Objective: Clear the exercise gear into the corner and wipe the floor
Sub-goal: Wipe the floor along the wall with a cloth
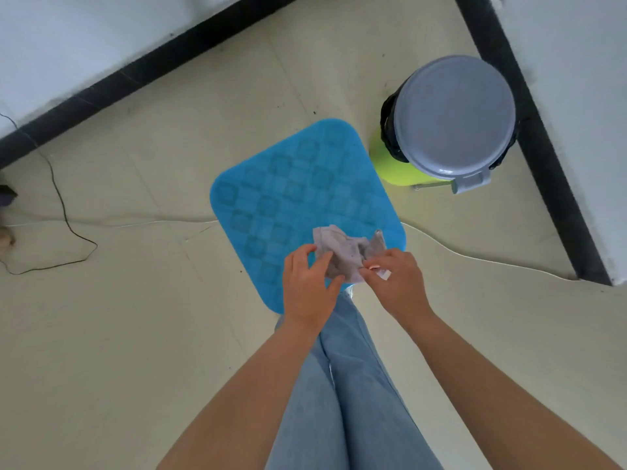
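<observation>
Both hands, left hand [307, 283] and right hand [395, 283], pinch a crumpled greyish cloth [342, 252] with curled fingers above the near corner of the square, rounded, embossed blue mat [291, 184]; right of the mat stands a round grey-lidded bin [453, 113].

Crumpled grey cloth [346, 254]; embossed blue foam mat [298, 198]; smooth matt plastic bin lid [454, 113]

Head-worn view, looking steeply down.
One wide-angle camera faces forward and down from standing height, near the hands [353, 279], taking in the floor [135, 334] out to the black skirting [142, 66].
</observation>
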Demonstrator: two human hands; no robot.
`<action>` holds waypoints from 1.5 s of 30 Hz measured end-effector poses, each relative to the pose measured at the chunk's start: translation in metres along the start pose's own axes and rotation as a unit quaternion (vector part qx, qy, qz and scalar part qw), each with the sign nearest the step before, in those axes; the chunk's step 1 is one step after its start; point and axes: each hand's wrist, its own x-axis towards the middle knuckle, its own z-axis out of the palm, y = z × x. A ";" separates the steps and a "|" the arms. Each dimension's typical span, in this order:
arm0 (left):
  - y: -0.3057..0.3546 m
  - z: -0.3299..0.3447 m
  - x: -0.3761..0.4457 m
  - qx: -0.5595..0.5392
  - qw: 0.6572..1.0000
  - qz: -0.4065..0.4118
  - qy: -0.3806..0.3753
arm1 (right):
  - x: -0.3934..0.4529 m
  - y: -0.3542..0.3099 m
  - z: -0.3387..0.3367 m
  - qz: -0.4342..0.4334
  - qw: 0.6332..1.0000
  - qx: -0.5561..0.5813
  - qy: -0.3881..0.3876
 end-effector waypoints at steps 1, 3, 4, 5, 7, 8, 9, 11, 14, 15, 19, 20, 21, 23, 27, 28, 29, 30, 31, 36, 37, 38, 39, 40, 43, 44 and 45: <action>0.008 -0.004 -0.004 -0.036 0.999 -0.036 -0.006 | -0.006 0.003 -0.005 0.006 1.000 0.027 -0.003; 0.020 -0.008 -0.012 -0.081 0.987 -0.134 -0.037 | -0.020 0.006 -0.016 0.030 0.997 0.074 0.009; 0.025 -0.010 -0.016 -0.101 0.979 -0.166 -0.066 | -0.027 0.008 -0.022 0.046 0.994 0.102 0.019; 0.030 -0.010 -0.021 -0.120 0.972 -0.180 -0.089 | -0.035 0.011 -0.026 0.064 0.989 0.129 0.026; 0.041 -0.015 -0.030 -0.189 0.958 -0.178 -0.124 | -0.053 0.016 -0.034 0.089 0.982 0.162 0.032; 0.050 -0.020 -0.034 -0.224 0.945 -0.177 -0.159 | -0.063 0.020 -0.037 0.096 0.980 0.172 0.032; 0.058 -0.025 -0.039 -0.252 0.933 -0.184 -0.178 | -0.074 0.024 -0.038 0.104 0.977 0.182 0.034; 0.068 -0.027 -0.049 -0.290 0.909 -0.198 -0.224 | -0.098 0.033 -0.039 0.128 0.969 0.206 0.054; 0.081 -0.023 -0.068 -0.264 0.911 -0.171 -0.266 | -0.142 0.049 -0.035 0.173 0.941 0.271 0.104; 0.087 -0.021 -0.078 -0.246 0.914 -0.171 -0.274 | -0.159 0.054 -0.032 0.187 0.930 0.294 0.119; 0.114 0.001 -0.125 -0.130 0.916 -0.137 -0.355 | -0.227 0.086 -0.020 0.241 0.888 0.351 0.171; 0.122 0.009 -0.140 -0.087 0.914 -0.117 -0.379 | -0.246 0.096 -0.017 0.255 0.880 0.358 0.179; 0.128 0.018 -0.157 -0.042 0.910 -0.093 -0.402 | -0.267 0.107 -0.015 0.271 0.873 0.362 0.184; 0.142 0.038 -0.195 0.038 0.899 -0.028 -0.436 | -0.308 0.132 -0.008 0.313 0.855 0.363 0.196; 0.170 0.092 -0.288 0.145 0.874 0.091 -0.455 | -0.379 0.195 0.014 0.454 0.753 0.413 0.237; 0.175 0.108 -0.315 0.181 0.868 0.121 -0.447 | -0.395 0.212 0.020 0.485 0.728 0.424 0.235; 0.180 0.125 -0.343 0.219 0.859 0.150 -0.438 | -0.412 0.231 0.026 0.506 0.709 0.432 0.234; 0.183 0.140 -0.371 0.253 0.845 0.180 -0.435 | -0.429 0.250 0.031 0.523 0.695 0.436 0.233; 0.186 0.156 -0.399 0.288 0.828 0.209 -0.433 | -0.448 0.269 0.038 0.536 0.682 0.442 0.229; 0.187 0.231 -0.547 0.382 0.760 0.270 -0.451 | -0.561 0.369 0.081 0.567 0.632 0.465 0.251; 0.187 0.242 -0.577 0.390 0.747 0.274 -0.464 | -0.586 0.387 0.091 0.565 0.625 0.470 0.262; 0.188 0.253 -0.607 0.395 0.733 0.282 -0.477 | -0.611 0.404 0.099 0.561 0.617 0.480 0.274; 0.190 0.263 -0.636 0.399 0.718 0.293 -0.489 | -0.635 0.420 0.107 0.558 0.608 0.488 0.285; 0.191 0.274 -0.662 0.403 0.703 0.305 -0.500 | -0.659 0.435 0.113 0.558 0.597 0.496 0.294; 0.196 0.312 -0.735 0.419 0.656 0.348 -0.522 | -0.719 0.481 0.126 0.571 0.547 0.524 0.318; 0.199 0.326 -0.758 0.424 0.644 0.357 -0.528 | -0.738 0.498 0.128 0.573 0.528 0.538 0.322; 0.204 0.341 -0.781 0.430 0.631 0.362 -0.534 | -0.756 0.515 0.131 0.572 0.505 0.556 0.329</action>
